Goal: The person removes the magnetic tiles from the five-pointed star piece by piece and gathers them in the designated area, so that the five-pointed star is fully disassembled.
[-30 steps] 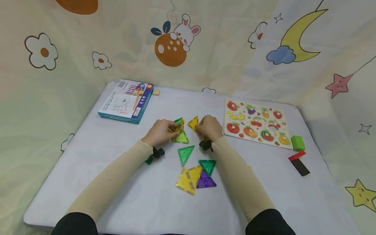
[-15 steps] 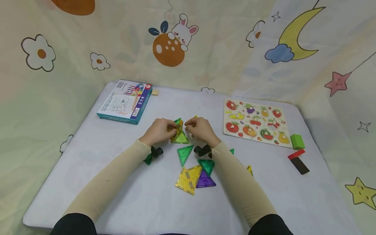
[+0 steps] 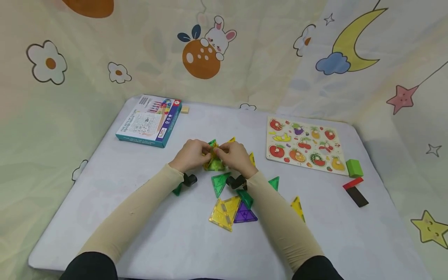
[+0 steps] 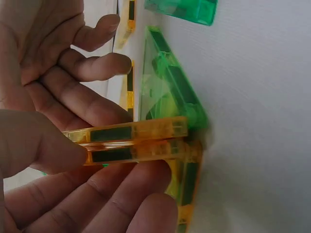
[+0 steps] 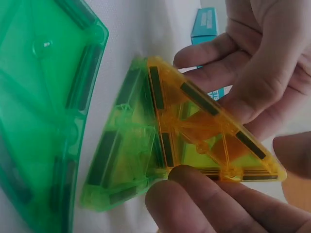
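Observation:
In the head view my left hand (image 3: pixel 190 155) and right hand (image 3: pixel 236 155) meet at the middle of the table. Two translucent yellow triangular magnetic tiles (image 4: pixel 136 140), lying face to face, are pinched by the left thumb and fingers. From the other side the right fingertips (image 5: pixel 189 199) grip the lower edge of the yellow tile (image 5: pixel 209 131), with the thumb near its tip. That pair stands up against a light green triangular tile (image 5: pixel 124 141). Another yellow tile (image 4: pixel 188 189) adjoins them below. The hands partly hide this cluster in the head view.
Closer to me lie a green tile (image 3: pixel 219 183), a yellow pair (image 3: pixel 224 214), a purple tile (image 3: pixel 245 214) and a dark green tile (image 3: pixel 246 199). A fruit board (image 3: pixel 304 146), a green block (image 3: pixel 355 168) and a box (image 3: pixel 150 120) surround the work.
My right hand has left a yellow tile lying to the right and moved leftward, with its fingertips now at the tiles held by the left hand. The left hand has stayed nearly still.

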The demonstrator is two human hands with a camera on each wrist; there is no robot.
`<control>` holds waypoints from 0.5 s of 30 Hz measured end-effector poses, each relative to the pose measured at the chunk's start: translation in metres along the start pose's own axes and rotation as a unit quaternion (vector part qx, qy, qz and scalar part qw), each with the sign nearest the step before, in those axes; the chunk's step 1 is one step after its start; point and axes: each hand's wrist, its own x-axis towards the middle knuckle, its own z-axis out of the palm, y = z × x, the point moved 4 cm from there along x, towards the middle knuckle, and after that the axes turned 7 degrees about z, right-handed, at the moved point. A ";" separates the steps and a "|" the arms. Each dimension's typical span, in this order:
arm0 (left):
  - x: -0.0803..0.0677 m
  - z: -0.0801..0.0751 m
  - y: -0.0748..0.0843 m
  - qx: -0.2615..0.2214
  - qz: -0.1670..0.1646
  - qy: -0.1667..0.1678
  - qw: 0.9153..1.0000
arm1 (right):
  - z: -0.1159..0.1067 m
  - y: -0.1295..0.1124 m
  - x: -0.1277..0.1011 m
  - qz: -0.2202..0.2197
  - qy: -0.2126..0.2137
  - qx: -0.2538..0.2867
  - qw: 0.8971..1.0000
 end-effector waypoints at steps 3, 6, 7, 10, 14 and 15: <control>0.002 0.002 0.000 0.011 -0.002 0.007 1.000 | 0.002 -0.003 0.000 -0.015 0.024 -0.025 0.999; 0.003 0.003 -0.002 0.017 -0.011 0.015 1.000 | 0.002 -0.005 -0.001 -0.017 0.034 -0.033 0.999; 0.003 0.003 -0.002 0.019 -0.013 0.018 1.000 | 0.003 -0.005 -0.002 -0.015 0.032 -0.030 0.999; 0.004 0.003 -0.002 0.022 -0.016 0.018 0.999 | 0.001 -0.006 -0.004 0.006 0.022 -0.010 1.000; 0.004 0.003 0.001 0.021 -0.014 0.014 1.000 | -0.002 -0.003 -0.007 0.039 0.002 0.029 0.999; 0.003 0.003 0.002 0.021 -0.013 0.014 1.000 | -0.003 -0.001 -0.008 0.046 -0.004 0.040 0.998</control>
